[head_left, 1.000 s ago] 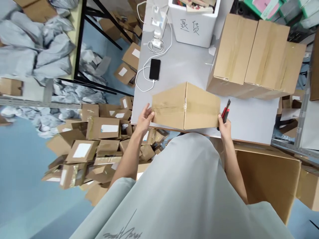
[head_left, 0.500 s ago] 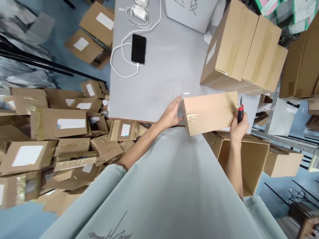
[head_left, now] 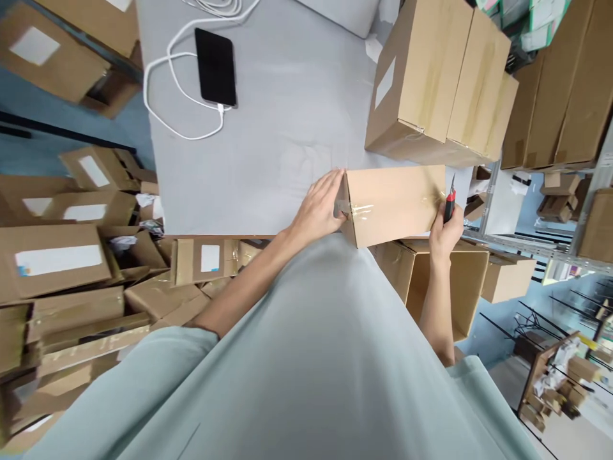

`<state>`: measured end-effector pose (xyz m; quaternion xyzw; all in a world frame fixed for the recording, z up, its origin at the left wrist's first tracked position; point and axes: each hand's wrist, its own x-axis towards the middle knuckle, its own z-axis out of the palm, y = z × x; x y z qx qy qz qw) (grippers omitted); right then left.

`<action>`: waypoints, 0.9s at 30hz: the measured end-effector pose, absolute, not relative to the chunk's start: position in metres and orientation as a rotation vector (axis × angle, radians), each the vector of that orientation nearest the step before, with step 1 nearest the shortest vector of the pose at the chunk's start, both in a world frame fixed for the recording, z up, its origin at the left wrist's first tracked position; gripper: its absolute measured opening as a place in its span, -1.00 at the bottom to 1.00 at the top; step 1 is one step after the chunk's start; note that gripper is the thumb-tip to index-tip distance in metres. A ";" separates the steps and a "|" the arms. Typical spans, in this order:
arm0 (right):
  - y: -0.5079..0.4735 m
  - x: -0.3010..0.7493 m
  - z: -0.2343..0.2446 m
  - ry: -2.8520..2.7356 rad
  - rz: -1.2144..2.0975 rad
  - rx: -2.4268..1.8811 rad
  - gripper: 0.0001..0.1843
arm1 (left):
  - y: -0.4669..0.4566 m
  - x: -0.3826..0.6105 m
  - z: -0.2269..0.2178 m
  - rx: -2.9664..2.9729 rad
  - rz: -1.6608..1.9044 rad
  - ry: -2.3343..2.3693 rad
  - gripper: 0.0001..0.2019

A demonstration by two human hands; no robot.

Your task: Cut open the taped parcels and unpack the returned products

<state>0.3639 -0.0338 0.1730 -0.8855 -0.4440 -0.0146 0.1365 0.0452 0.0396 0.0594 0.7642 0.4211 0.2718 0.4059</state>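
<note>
A taped cardboard box sits at the front edge of the grey table, near my body. My left hand presses against its left end, fingers along that face. At the opposite end, my right hand is closed around a red and black utility knife, its blade out and pointing away from me. The right hand's fingers also touch the box's right end. Shiny clear tape shows on the box at both ends.
Taped cartons stand at the table's back right. A black phone with a white cable lies at left. An open carton is below the table's right edge. Many flattened and opened boxes pile up on the left.
The view has shifted right and closer, so the phone and cartons sit further left. My left hand now lies more fully against the box's left end. The right hand still holds the knife.
</note>
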 end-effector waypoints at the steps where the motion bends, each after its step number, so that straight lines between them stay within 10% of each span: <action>1: -0.036 0.360 0.179 -1.297 -0.096 -2.567 -0.54 | 0.040 0.045 0.060 1.930 0.686 1.063 0.05; 12: -0.091 0.203 0.257 -1.671 0.921 -2.368 -0.32 | 0.039 0.046 0.058 1.923 0.729 1.030 0.03; 27: -0.077 0.166 0.251 -1.878 0.797 -2.632 -0.31 | 0.040 0.047 0.059 1.891 0.756 0.965 -0.03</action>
